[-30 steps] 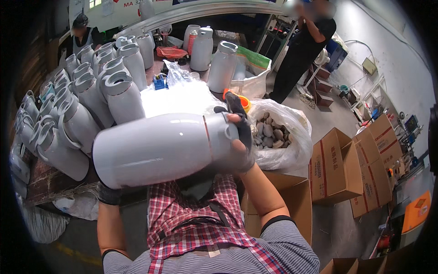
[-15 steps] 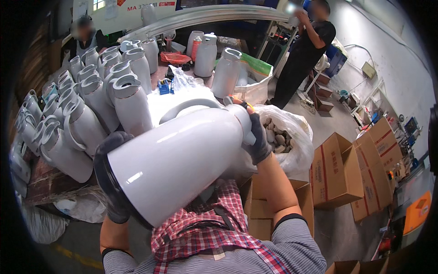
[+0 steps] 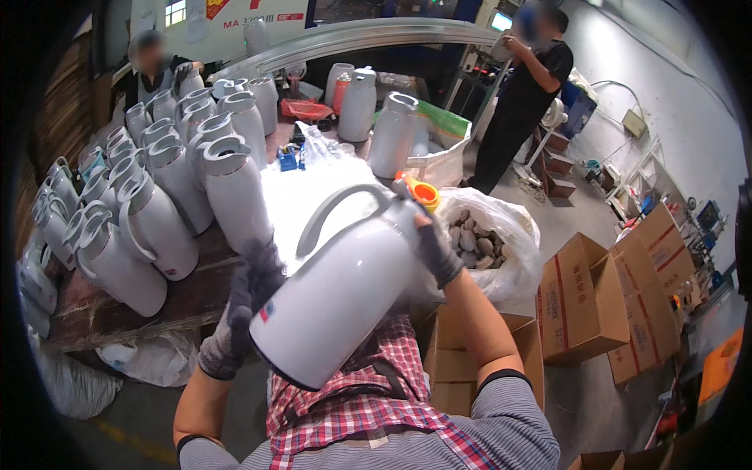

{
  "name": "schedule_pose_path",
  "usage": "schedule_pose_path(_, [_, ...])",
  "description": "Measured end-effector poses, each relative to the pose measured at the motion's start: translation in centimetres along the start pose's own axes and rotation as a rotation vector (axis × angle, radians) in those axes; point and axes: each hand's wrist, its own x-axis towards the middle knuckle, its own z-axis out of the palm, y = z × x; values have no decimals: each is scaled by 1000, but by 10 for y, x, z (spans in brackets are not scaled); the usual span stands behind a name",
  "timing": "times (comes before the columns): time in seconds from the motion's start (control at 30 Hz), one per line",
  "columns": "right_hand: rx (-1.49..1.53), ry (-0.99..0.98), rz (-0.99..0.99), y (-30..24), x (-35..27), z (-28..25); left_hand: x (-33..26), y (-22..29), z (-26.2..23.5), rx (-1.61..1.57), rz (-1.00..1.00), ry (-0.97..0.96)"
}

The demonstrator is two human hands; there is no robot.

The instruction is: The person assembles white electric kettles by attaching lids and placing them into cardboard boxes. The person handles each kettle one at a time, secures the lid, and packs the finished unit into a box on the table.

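Note:
A light grey thermos jug (image 3: 341, 290) lies tilted in front of me, its black-rimmed base toward the lower left and its loop handle on the upper side. My right hand (image 3: 437, 252), in a dark glove, is closed round its neck. An orange ring-shaped piece (image 3: 423, 193) shows at the jug's mouth, beside that hand; I cannot make out how it is held. My left hand (image 3: 249, 294), also gloved, is beside the lower body near a small coloured sticker (image 3: 266, 312). Its fingers are smeared by motion.
Several grey jugs (image 3: 235, 192) crowd the table's left side. Right of it stand a plastic bag of grey rounded pieces (image 3: 479, 239) and open cardboard boxes (image 3: 576, 294). One person (image 3: 521, 102) stands at the back right; another (image 3: 153, 70) is behind the jugs.
The jug has turned, bringing the sticker into view, and its base has moved right and down. My left hand has shifted from the base to its side. The orange piece shows more fully.

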Motion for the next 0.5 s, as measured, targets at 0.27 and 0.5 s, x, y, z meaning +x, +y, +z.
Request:
schedule_pose_path(0.27, [-581, -631, -173, -18, -35, 55, -42, -58, 7, 1052, -274, -40])
schedule_pose_path(0.5, [-346, -526, 34, -15, -48, 64, -61, -38, 64, 1224, -108, -24])
